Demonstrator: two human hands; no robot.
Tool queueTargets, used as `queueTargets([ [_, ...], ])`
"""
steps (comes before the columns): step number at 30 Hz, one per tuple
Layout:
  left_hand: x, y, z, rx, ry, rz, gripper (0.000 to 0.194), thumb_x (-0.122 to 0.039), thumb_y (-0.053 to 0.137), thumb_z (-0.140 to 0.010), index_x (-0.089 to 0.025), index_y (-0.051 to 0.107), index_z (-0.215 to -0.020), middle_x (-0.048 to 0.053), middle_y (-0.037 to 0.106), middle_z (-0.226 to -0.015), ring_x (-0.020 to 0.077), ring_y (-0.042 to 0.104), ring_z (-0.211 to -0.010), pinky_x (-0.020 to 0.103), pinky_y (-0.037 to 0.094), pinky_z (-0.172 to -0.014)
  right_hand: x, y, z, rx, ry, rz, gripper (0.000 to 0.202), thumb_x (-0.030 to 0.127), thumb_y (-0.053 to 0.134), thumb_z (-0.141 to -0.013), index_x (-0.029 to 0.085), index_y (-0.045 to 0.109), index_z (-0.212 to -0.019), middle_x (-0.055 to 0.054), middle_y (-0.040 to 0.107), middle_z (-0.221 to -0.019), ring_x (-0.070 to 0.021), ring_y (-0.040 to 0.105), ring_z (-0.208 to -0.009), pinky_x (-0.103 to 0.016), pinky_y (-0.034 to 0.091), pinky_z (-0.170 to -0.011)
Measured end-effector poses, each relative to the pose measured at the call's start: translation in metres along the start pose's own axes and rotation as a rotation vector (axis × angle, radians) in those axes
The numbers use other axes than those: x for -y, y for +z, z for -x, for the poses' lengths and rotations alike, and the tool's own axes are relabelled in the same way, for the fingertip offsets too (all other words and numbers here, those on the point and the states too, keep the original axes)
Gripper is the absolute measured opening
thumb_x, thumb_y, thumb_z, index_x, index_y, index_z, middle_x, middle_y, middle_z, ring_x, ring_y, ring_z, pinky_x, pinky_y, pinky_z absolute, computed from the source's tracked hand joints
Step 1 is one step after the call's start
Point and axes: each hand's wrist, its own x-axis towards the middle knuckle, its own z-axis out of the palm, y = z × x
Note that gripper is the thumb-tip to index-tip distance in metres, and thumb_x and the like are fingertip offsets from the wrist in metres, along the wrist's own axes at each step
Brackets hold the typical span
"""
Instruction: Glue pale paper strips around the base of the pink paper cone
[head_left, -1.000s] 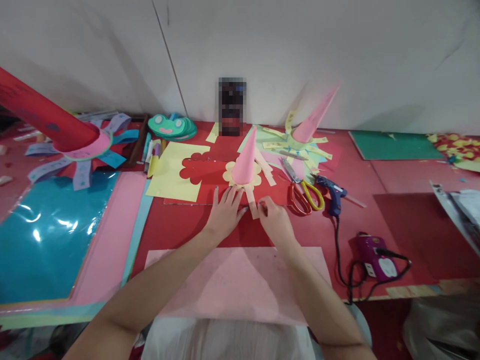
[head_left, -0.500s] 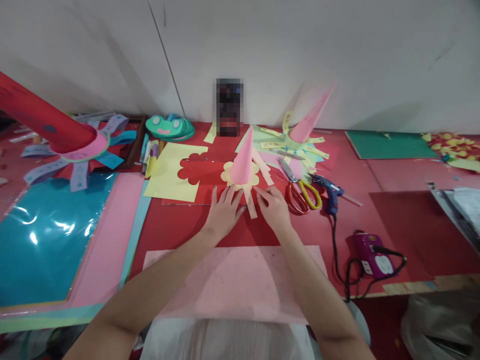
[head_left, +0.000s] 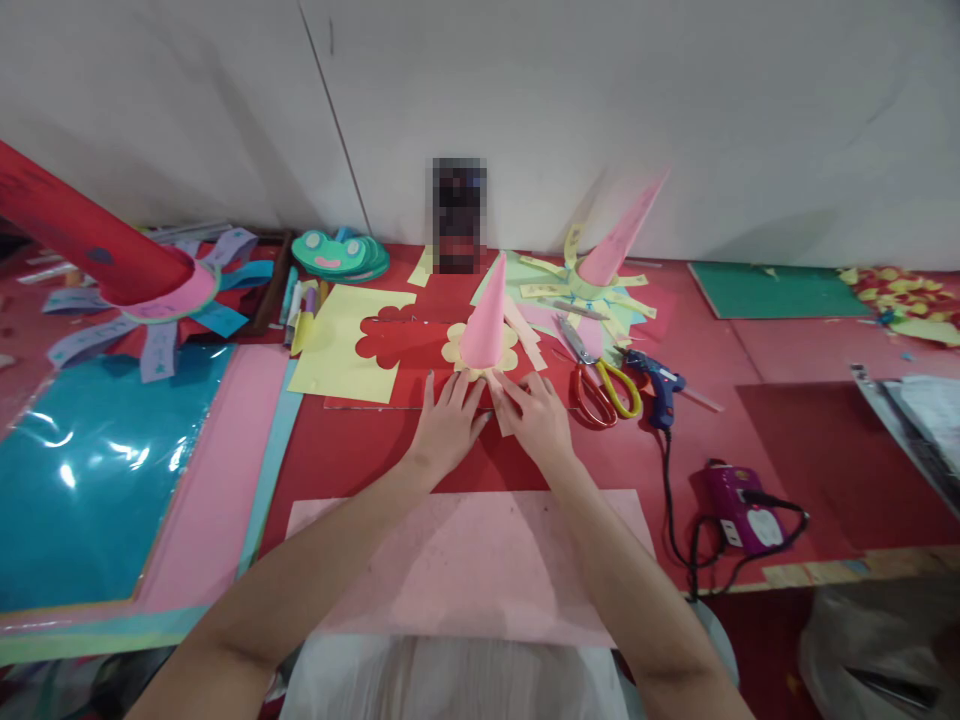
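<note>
A pink paper cone (head_left: 486, 325) stands upright on a yellow scalloped paper flower (head_left: 453, 345) at the middle of the table. My left hand (head_left: 448, 425) lies at its near left side, fingers stretched out and their tips at the flower's near edge. From that edge a pale paper strip (head_left: 504, 420) runs toward me. The fingers of my right hand (head_left: 538, 415) are closed together on this strip, close to the cone's foot, and cover part of it. More pale strips (head_left: 527, 335) lie just beyond, right of the cone.
Scissors (head_left: 600, 385) with red and yellow handles and a blue glue gun (head_left: 660, 385) lie to the right, its cord near a purple power socket (head_left: 746, 510). A second pink cone (head_left: 619, 240) stands behind. Pink felt (head_left: 465, 570) covers the front; a red tube (head_left: 90, 235) leans in from the left.
My right hand has shifted a little left, and its fingers have come down onto the pale strip near the cone. My left hand has stayed in place.
</note>
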Motion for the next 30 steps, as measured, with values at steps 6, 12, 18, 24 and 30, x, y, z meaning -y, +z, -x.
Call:
queueTargets([
  [6,-0.0004,-0.0022,0.0001,0.014,0.0,-0.013,0.047,-0.028,0.031,-0.096,-0.01,0.04,-0.139,0.017,0.041,-0.142,0.0293,0.039,-0.132,0.056,0.017,-0.113,0.0035,0.0047,0.0005,-0.014,-0.042,0.071,0.04,0.037,0.034,-0.096,0.028,0.061,-0.124,-0.007,0.05,-0.077,-0.0185,0.044,-0.073,-0.031,0.038,-0.068],
  [12,-0.001,-0.0026,-0.0003,0.022,-0.005,-0.016,0.047,-0.028,0.031,-0.096,-0.011,0.039,-0.139,0.017,0.041,-0.143,0.0286,0.038,-0.132,0.056,0.017,-0.113,0.0065,0.0071,0.0,0.017,-0.035,0.094,0.04,0.04,0.035,-0.096,0.028,0.06,-0.125,-0.007,0.05,-0.078,-0.0191,0.044,-0.074,-0.032,0.036,-0.069],
  [18,-0.0008,-0.0031,-0.0001,0.022,-0.001,-0.01,0.047,-0.028,0.031,-0.096,-0.01,0.039,-0.139,0.017,0.041,-0.142,0.0285,0.038,-0.132,0.056,0.018,-0.113,0.0058,0.009,0.0003,0.007,-0.033,0.102,0.04,0.039,0.035,-0.096,0.028,0.06,-0.126,-0.006,0.05,-0.078,-0.0187,0.044,-0.074,-0.031,0.034,-0.069],
  [24,-0.0008,-0.0028,0.0003,0.022,-0.008,0.001,0.047,-0.028,0.032,-0.096,-0.012,0.04,-0.139,0.016,0.041,-0.142,0.0286,0.038,-0.133,0.056,0.017,-0.114,0.0037,0.0079,0.0004,-0.003,-0.016,0.092,0.039,0.039,0.036,-0.096,0.029,0.06,-0.125,-0.006,0.05,-0.078,-0.018,0.044,-0.074,-0.031,0.034,-0.069],
  [30,-0.0007,-0.0026,0.0006,0.022,-0.004,-0.014,0.047,-0.029,0.031,-0.096,-0.012,0.04,-0.139,0.016,0.041,-0.143,0.0286,0.038,-0.132,0.056,0.017,-0.114,0.0013,0.0096,0.0013,-0.005,0.014,0.072,0.041,0.041,0.036,-0.095,0.027,0.06,-0.125,-0.007,0.052,-0.079,-0.0189,0.047,-0.075,-0.031,0.037,-0.07],
])
